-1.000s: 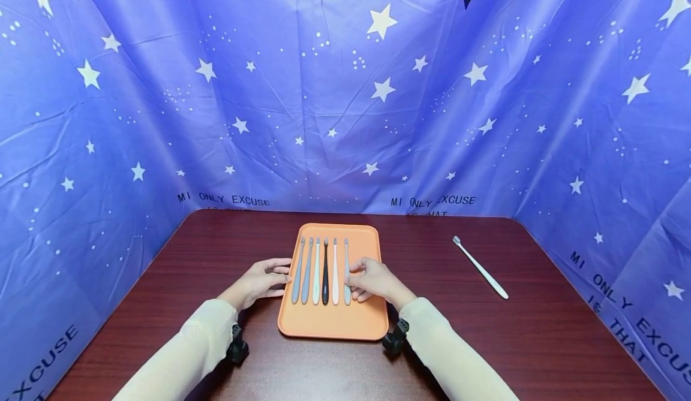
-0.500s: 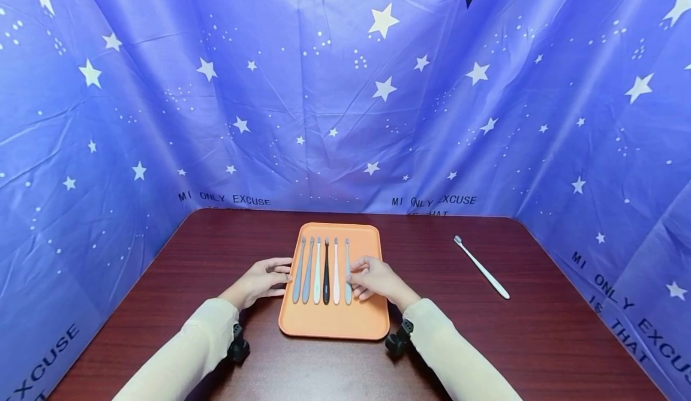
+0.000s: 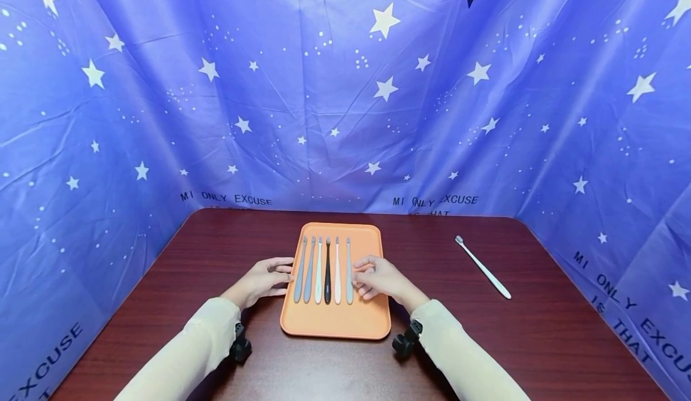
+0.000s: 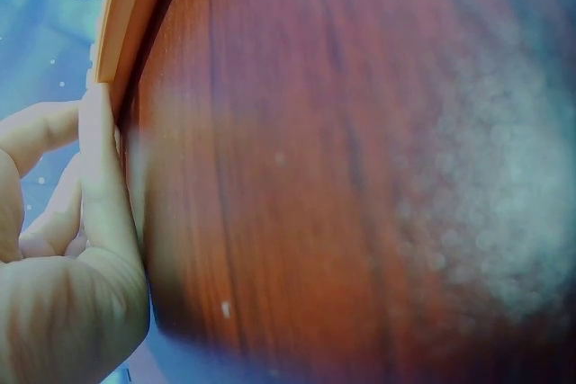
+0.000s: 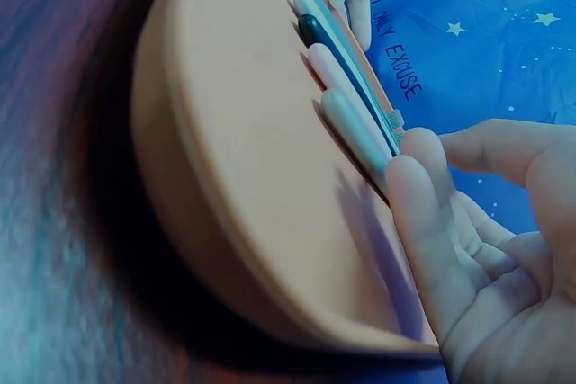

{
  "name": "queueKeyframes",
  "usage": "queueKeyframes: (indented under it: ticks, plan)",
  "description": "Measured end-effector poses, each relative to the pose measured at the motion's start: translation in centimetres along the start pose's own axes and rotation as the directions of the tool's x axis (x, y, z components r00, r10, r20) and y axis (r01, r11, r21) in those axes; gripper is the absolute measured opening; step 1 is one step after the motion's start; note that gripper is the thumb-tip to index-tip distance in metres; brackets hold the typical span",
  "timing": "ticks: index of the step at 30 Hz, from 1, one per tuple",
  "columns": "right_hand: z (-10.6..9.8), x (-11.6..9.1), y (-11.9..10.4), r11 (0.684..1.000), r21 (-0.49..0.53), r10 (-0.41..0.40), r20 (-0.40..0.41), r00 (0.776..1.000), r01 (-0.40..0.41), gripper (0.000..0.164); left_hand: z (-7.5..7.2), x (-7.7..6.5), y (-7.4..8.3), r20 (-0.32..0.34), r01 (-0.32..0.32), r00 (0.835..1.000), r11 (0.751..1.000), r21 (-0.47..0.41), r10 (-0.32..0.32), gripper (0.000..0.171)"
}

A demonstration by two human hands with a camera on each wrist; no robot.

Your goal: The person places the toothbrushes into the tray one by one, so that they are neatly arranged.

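On the orange tray (image 3: 341,323), several toothbrushes lie side by side, heads toward the far edge. From the left come two grey-blue ones, a pale mint one, a black toothbrush (image 3: 327,278), a pink toothbrush (image 3: 338,278) and a pale grey toothbrush (image 3: 349,278). My left hand (image 3: 261,282) rests against the tray's left rim, its thumb stretched along the edge in the left wrist view. Over the tray's right part, my right hand (image 3: 380,281) hovers with thumb and fingertips just beside the pale grey toothbrush, holding nothing.
A white toothbrush (image 3: 484,269) lies slanted on the dark red wooden table (image 3: 216,239), well right of the tray. A blue star-patterned cloth (image 3: 302,89) hangs behind and along both sides of the table.
My right hand has drawn slightly to the right, its fingertips coming off the pale grey toothbrush. The left hand stays at the tray's rim, and the toothbrushes keep their places.
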State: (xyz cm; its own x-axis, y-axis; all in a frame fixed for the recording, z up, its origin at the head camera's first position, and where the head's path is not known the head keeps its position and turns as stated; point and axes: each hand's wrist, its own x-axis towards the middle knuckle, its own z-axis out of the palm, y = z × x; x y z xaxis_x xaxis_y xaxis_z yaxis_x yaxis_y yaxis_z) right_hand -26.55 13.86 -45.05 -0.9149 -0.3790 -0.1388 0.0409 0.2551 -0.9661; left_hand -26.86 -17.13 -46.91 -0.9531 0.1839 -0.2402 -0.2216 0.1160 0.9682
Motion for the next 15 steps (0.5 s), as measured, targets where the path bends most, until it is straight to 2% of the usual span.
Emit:
queueKeyframes:
  ticks: [8,15]
  plan:
    - [-1.4,-0.5,0.1,1.000,-0.027,-0.008,0.000,1.000,0.008,0.039,0.0,-0.2,0.0,0.001,-0.002,1.000,1.000,0.009,0.002,0.054]
    - [-3.4,-1.2,0.4,0.998,-0.054,-0.020,-0.014,1.000,0.019,0.042,-0.1,0.1,0.0,0.009,0.002,1.000,1.000,0.024,-0.002,0.054]
